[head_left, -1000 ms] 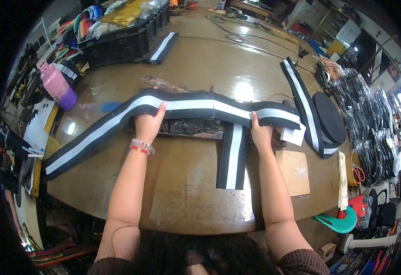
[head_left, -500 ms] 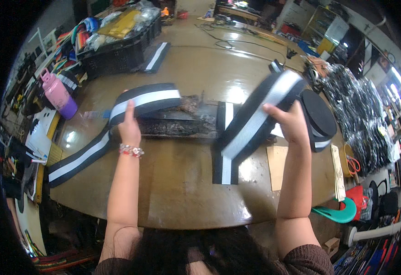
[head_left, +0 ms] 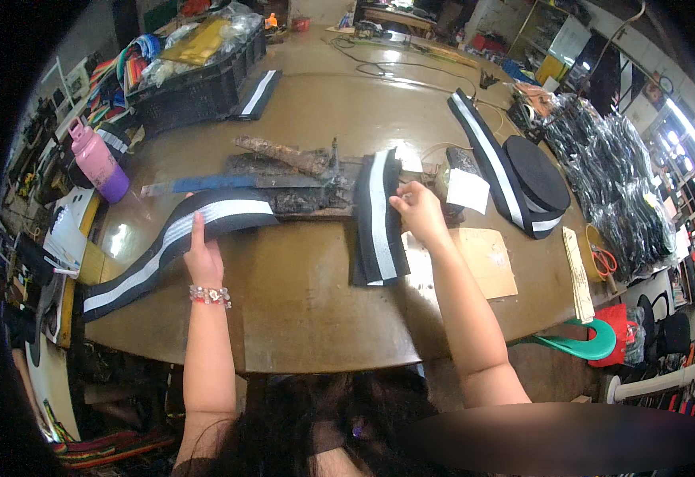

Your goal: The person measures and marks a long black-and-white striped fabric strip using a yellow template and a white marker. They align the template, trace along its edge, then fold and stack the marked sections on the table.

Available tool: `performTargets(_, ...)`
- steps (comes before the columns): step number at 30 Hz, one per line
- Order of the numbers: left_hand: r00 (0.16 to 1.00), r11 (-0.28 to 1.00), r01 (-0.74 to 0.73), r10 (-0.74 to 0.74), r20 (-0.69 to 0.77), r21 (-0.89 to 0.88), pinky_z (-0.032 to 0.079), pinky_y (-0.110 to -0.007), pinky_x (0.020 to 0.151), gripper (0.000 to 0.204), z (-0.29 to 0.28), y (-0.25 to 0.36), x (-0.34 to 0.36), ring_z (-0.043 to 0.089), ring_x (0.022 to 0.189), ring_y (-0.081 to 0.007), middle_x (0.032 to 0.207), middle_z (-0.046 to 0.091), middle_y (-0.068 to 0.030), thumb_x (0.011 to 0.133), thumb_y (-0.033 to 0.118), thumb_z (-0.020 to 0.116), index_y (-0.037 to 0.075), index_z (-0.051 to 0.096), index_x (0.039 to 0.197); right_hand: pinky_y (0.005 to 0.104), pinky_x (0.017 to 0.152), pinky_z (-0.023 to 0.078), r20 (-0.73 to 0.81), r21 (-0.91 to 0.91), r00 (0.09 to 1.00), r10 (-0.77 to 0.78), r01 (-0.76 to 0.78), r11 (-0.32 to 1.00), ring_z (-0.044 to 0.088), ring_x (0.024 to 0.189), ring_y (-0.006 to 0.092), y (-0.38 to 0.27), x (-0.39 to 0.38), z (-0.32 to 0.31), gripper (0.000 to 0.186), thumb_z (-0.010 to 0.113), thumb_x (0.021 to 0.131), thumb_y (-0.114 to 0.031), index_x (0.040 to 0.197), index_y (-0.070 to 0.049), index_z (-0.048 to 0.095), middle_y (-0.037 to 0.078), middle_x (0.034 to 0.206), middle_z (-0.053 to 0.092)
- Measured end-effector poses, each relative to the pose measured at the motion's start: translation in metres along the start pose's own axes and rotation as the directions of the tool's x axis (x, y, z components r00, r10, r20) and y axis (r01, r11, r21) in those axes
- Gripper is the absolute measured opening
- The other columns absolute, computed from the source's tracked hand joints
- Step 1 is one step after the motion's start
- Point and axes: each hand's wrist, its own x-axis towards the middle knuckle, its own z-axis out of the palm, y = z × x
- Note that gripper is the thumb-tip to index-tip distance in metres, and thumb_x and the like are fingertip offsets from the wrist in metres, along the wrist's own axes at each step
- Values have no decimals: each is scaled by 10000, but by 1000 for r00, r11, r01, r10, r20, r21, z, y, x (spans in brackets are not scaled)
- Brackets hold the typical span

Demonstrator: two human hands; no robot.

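My left hand [head_left: 204, 253] is closed on a long black webbing strap [head_left: 216, 211] with a white centre stripe, thumb on top and fingers below. Its far part runs down to the table's left edge. A short cut piece of the same webbing [head_left: 379, 219] lies front to back, right of centre, on another piece whose end peeks out below. At its right edge my right hand [head_left: 419, 211] pinches with bent fingertips. Between the hands sits a dark, worn block [head_left: 312, 199] with a rusty bar [head_left: 280, 155] on it. A blue flat strip [head_left: 216, 184] lies at its left.
At right are a black webbing roll [head_left: 538, 175] with a loose tail, white paper [head_left: 467, 191], brown card [head_left: 487, 262], orange scissors [head_left: 603, 261] and plastic-wrapped bundles [head_left: 602, 159]. At left stand a pink-purple bottle [head_left: 99, 163] and a black crate [head_left: 196, 95]. Cables cross the far table.
My right hand has moved left and lowered the webbing piece onto the other one. My left hand has lowered its strap a little. The roll's tail now lies stretched away from it.
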Motion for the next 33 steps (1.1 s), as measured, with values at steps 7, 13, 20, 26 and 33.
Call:
performTargets(7, 999, 998, 36, -36, 12, -44, 381, -347, 1017, 426, -2, -4, 1, 492, 1188, -173, 1312, 524, -44, 932, 167, 578, 49, 485, 1330, 298, 598, 524, -215, -592, 915, -342, 156, 791, 642, 726, 147, -61, -34, 6, 375, 665, 852, -104, 1188, -19, 522, 96, 819, 625)
performTargets(13, 997, 1000, -24, 24, 69, 5, 402, -347, 998, 409, 1, -6, -1, 510, 1162, -175, 1304, 531, -53, 926, 156, 586, 47, 504, 1312, 300, 702, 516, 104, 599, 728, -677, 498, 627, 644, 793, 193, -226, -155, -24, 167, 561, 915, -123, 1000, -7, 648, 121, 861, 645)
performTargets(20, 999, 1000, 9, -8, 32, -20, 378, -338, 1019, 423, 8, -8, -9, 489, 1181, -169, 1310, 521, -51, 914, 129, 603, 37, 499, 1314, 290, 644, 537, 42, 981, 740, -672, 95, 167, 661, 758, 209, -303, -196, -14, 283, 528, 938, -208, 944, 50, 646, 190, 861, 647)
performTargets(26, 1000, 998, 24, -23, 11, -57, 389, -320, 1003, 400, 8, -10, -11, 503, 1157, -153, 1267, 551, -43, 906, 134, 618, 55, 532, 1288, 282, 594, 555, -33, 995, 779, -626, 83, 51, 676, 728, 223, -305, -209, -18, 410, 500, 957, -281, 897, 98, 645, 249, 862, 648)
performTargets(33, 995, 994, 98, -97, 24, -44, 377, -340, 1013, 441, 5, -9, -5, 483, 1185, -166, 1311, 515, -43, 922, 159, 599, 59, 488, 1337, 280, 555, 579, -166, 977, 696, -698, 212, -20, 694, 694, 249, -288, -191, -17, 564, 454, 984, -351, 852, 162, 646, 319, 845, 647)
